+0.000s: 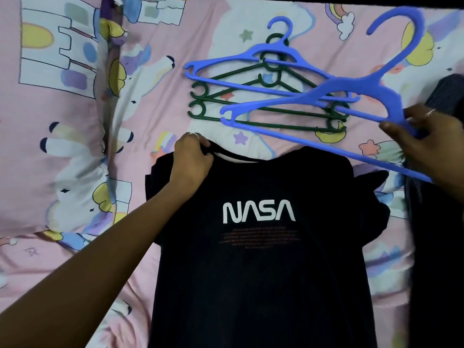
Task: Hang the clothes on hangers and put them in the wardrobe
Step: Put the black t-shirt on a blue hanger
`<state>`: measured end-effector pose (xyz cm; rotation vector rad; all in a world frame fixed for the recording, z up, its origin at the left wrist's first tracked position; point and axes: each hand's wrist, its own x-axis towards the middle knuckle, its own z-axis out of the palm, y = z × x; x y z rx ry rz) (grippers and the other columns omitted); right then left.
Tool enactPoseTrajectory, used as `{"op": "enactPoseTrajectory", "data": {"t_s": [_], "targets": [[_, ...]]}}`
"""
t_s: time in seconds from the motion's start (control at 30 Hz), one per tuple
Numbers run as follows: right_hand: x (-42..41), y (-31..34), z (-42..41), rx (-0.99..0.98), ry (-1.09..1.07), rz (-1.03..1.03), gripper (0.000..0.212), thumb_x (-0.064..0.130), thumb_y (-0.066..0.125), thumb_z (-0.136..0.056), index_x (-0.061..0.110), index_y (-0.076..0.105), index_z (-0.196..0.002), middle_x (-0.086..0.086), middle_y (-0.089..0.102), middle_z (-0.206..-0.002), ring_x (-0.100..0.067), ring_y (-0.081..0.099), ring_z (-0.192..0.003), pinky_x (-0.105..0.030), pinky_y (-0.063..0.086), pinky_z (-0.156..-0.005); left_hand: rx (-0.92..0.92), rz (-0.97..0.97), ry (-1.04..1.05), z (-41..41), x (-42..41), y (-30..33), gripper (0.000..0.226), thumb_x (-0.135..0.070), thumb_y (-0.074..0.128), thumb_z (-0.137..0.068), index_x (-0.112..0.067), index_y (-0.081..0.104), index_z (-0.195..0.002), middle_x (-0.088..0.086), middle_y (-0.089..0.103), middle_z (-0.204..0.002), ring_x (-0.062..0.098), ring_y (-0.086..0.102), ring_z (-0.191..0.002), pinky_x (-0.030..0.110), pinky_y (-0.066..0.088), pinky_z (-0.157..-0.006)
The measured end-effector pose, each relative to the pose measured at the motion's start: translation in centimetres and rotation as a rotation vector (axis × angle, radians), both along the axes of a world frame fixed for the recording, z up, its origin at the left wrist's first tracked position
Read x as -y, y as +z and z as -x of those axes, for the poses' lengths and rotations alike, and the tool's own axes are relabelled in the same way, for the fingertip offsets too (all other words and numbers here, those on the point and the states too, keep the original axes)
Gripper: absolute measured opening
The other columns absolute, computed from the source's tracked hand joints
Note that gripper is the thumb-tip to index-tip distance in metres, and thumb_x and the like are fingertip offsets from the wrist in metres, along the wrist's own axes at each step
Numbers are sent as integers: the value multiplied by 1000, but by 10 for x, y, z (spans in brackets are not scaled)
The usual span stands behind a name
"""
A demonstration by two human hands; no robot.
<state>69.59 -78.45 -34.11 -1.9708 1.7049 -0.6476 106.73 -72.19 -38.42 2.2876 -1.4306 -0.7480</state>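
Flat-spread black NASA shirt (258, 247); left hand (192, 159) pinches collar, right hand (431, 144) grips blue hanger (351, 96).

Pink cartoon-print bed (75, 146), carrying a black NASA T-shirt (263, 247) spread flat, green hangers (200, 106) under a blue hanger (251, 56), dark striped garment (442, 222) at right edge.

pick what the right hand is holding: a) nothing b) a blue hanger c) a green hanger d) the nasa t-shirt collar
b: the right hand grips one end of the blue hanger lifted above the bed, while the left hand pinches the collar of the black NASA t-shirt; the green hangers lie untouched on the sheet.
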Motion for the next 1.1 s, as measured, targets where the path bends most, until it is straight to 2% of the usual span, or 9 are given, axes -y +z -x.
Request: {"op": "enactPoseTrajectory", "data": {"t_s": [0.13, 0.3, 0.37, 0.63, 0.77, 0.87, 0.93, 1.03, 1.1], "targets": [[1, 4, -9, 17, 93, -48, 56, 62, 58, -78, 9, 64, -94, 8, 55, -60, -3, 53, -55, -8, 34, -53, -33, -23, -38, 3, -6, 13, 34, -1, 59, -81, -8, 65, -114, 9, 62, -115, 24, 61, -98, 19, 42, -79], [3, 11, -21, -97, 242, 15, 78, 77, 42, -78, 6, 64, -98, 6, 45, -48, -17, 41, -41, -17, 34, -52, -19, -20, -65, 1, -12, 22, 38, 0, 61, -82, -7, 63, -119, 7, 59, -122, 20, 57, -110, 12, 36, -84], [6, 14, -26, -157, 288, 46, 81, 80, 37, -78, 7, 66, -99, 1, 43, -47, -21, 37, -42, -27, 35, -50, -11, -20, -69, 2, -13, 25, 39, -1, 61, -82, -7, 62, -121, 7, 58, -123, 21, 56, -110, 12, 36, -84], [23, 9, -63, -235, 427, 163, 73, 66, 46, -75, 6, 67, -111, -12, 53, -56, -38, 59, -59, -34, 41, -59, -78, 0, -115, 11, -17, 41, 39, -4, 64, -81, -13, 63, -120, 1, 58, -123, 17, 60, -93, 12, 36, -71], [23, 4, -84, -221, 510, 219, 66, 63, 51, -78, 5, 69, -104, -16, 64, -65, -38, 63, -65, -32, 40, -59, -181, 22, -73, 14, -13, 58, 26, -9, 65, -80, -25, 68, -100, -7, 65, -95, 12, 63, -70, 14, 42, -58], [21, -5, -104, -190, 544, 143, 55, 58, 58, -80, 8, 67, -100, -7, 57, -64, -32, 60, -67, -32, 35, -57, -255, -21, -81, 15, -8, 60, 12, -22, 68, -83, -26, 65, -94, -13, 58, -72, -1, 51, -50, 8, 34, -44], [23, -11, -114, -169, 524, 82, 50, 56, 62, -82, 10, 66, -99, -3, 51, -62, -30, 57, -66, -34, 34, -57, -264, -39, -104, 13, -6, 58, 16, -34, 69, -84, -25, 65, -97, -12, 60, -77, 3, 56, -64, 6, 37, -52], [25, -15, -125, -178, 529, 98, 41, 50, 65, -84, 10, 64, -90, -1, 47, -59, -32, 56, -66, -33, 35, -56, -198, 32, -126, 2, -2, 53, 20, -45, 65, -86, -26, 62, -89, -8, 60, -98, 18, 54, -101, 19, 39, -79], [27, -16, -135, -209, 539, 107, 44, 52, 61, -85, 9, 65, -93, -1, 48, -59, -33, 59, -68, -30, 32, -58, -220, 62, -145, -4, 3, 51, 16, -39, 61, -91, -24, 62, -86, -5, 62, -95, 13, 57, -93, 12, 39, -73]]}}
